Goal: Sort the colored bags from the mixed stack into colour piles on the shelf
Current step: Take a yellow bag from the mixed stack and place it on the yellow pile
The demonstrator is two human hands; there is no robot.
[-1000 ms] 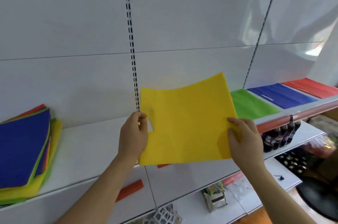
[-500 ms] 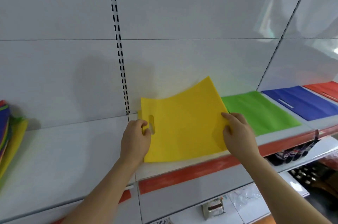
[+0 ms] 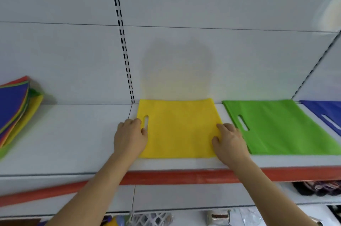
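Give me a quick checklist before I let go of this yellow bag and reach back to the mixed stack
1. Yellow bag flat on the shelf: ok.
2. Clear of the green bag, a gap shows: ok.
3. Inside the shelf's front edge: ok.
4. Left hand and right hand free of the bag: not ok, both rest on its side edges.
5. Mixed stack visible at far left: ok.
6. Next bag's colour: blue on top.

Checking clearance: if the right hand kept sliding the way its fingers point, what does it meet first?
The right hand points up-left across the yellow bag, toward the back. Nothing else lies in that line; it would probably reach the white back panel first, though depth is hard to judge.
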